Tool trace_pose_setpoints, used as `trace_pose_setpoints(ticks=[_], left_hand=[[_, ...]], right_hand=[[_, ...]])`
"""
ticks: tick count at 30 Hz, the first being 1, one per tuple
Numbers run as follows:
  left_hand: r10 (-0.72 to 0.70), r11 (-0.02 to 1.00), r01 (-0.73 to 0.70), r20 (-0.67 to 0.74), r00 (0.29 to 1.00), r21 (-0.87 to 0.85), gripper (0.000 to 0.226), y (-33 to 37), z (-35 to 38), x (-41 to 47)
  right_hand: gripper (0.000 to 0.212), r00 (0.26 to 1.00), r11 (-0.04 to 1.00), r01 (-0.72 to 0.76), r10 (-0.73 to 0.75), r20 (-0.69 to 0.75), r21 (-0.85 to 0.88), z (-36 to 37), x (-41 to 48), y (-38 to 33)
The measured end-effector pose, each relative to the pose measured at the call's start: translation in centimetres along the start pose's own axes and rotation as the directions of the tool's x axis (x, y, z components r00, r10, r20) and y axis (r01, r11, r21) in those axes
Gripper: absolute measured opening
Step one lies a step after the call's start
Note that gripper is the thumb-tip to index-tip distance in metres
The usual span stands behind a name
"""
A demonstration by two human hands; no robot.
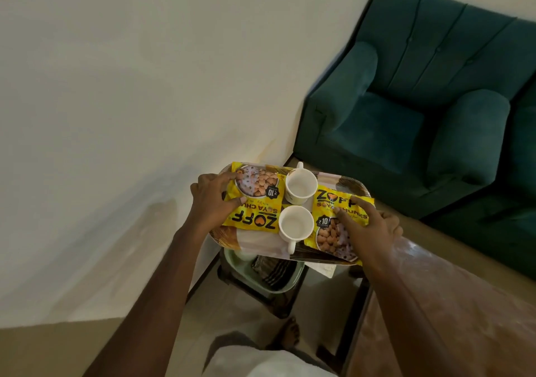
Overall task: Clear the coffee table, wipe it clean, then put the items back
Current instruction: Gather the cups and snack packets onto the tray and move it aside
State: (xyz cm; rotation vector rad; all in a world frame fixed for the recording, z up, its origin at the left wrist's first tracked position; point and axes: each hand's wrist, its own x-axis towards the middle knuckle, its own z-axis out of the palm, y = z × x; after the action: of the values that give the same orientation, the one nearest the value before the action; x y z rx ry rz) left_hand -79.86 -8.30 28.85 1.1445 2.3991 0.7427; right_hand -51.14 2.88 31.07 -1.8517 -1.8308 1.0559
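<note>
Tray [261, 242] held in the air between both hands, carried level above a small stool with a pale green basin [278, 284] on it. Basin holds a dark striped cloth [268, 266].

Left hand [213, 199] grips the tray's left end, thumb and fingers spread over the left yellow packet [255, 199], pinning it flat. Right hand [368, 226] grips the right end, fingers pressing the right yellow packet [338, 231] down. Both hands closed on tray edge plus packet together.

Two white cups [300, 186] stand upright mid-tray, side by side between the packets, both looking empty; handles point opposite ways. The near one's handle overhangs the tray edge.

Glossy brown surface [464, 304] runs along our right; we cannot tell whether it is wiped yet. Green armchair [406, 110] beyond.

Our reading: we are moving the loaded tray, either off or back onto the surface. To do it well:
- keep the tray level; cups are loose and will slide
- keep packets pinned until the tray is down
- lower one long edge first, then slide fingers out
- watch the near cup's handle for snagging
</note>
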Motion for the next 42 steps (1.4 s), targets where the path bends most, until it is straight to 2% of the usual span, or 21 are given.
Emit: trace_pose_setpoints(ticks=[8, 16, 23, 28, 35, 42], left_hand=[[0.042, 0.999, -0.042, 0.057, 0.997, -0.005, 0.057, 0.7, 0.3, 6.9], [0.150, 0.989, -0.148, 0.151, 0.977, -0.023, 0.056, 0.4, 2.3, 15.2], [0.187, 0.982, -0.182, 0.205, 0.961, -0.044, 0.053, -1.2, 7.0, 19.4], [0.160, 0.987, -0.157, 0.247, 0.956, -0.034, 0.055, -4.9, 13.4, 21.8], [0.181, 0.982, -0.188, 0.303, 0.936, -0.006, 0.059, -9.8, 20.5, 24.7], [0.163, 0.981, -0.189, 0.372, 0.914, 0.037, 0.061, -13.7, 24.7, 24.4]], right_hand=[[0.052, 0.998, 0.998, -0.061, 0.060, -0.029, -0.025, 1.5, 4.5, -2.2], [0.052, 0.971, 0.976, -0.212, 0.217, -0.099, 0.053, 5.6, 7.8, -2.2], [0.048, 0.954, 0.957, -0.262, 0.277, -0.117, 0.125, 9.5, 11.3, 1.6], [0.064, 0.946, 0.943, -0.296, 0.311, -0.091, 0.153, 14.7, 15.6, 8.1], [0.053, 0.933, 0.938, -0.314, 0.333, -0.137, 0.147, 20.4, 19.0, 13.2], [0.049, 0.931, 0.928, -0.340, 0.355, -0.086, 0.151, 24.5, 19.6, 17.4]])
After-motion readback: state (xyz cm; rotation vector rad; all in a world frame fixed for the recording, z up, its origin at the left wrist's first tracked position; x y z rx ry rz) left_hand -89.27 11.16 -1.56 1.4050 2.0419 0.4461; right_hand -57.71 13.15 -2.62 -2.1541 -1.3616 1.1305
